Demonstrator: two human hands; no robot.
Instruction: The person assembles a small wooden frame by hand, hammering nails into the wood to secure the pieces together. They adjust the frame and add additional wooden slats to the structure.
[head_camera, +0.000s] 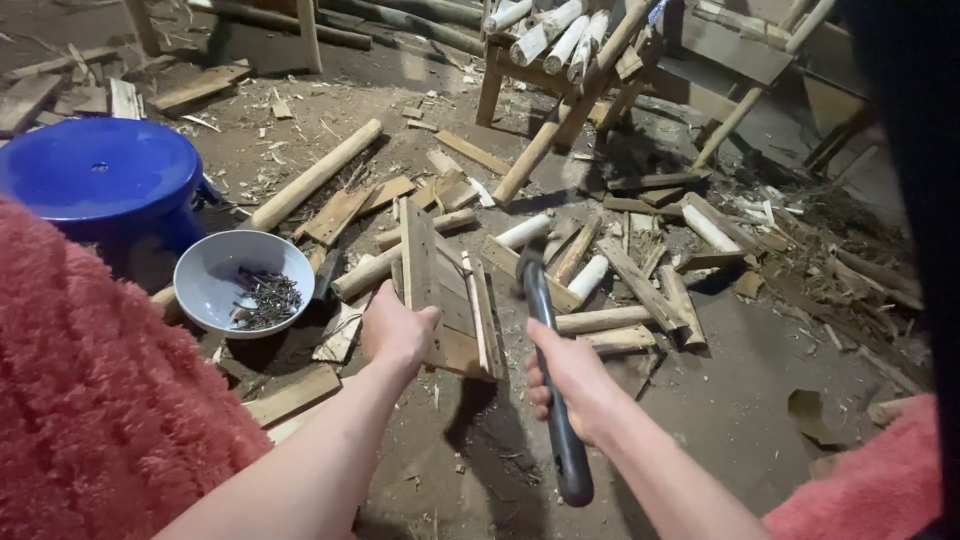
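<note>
**Two hands at a small wooden frame on the floor**

Two bare forearms reach out between coral fleece sleeves. The right hand has its fingers wrapped fully around the dark handle of a hammer, whose blurred head hangs just above the right edge of the wooden frame. The left hand grips the near left corner of that frame, fingers curled under the board, tilting it up from the dirt floor. Just left of the frame sits a pale bowl with a heap of dark nails inside. Behind the bowl stands a blue plastic stool. Round sticks, flat offcuts and shavings litter the ground beyond, and farther back a rough wooden stand carries a bundle of peeled poles.
</note>
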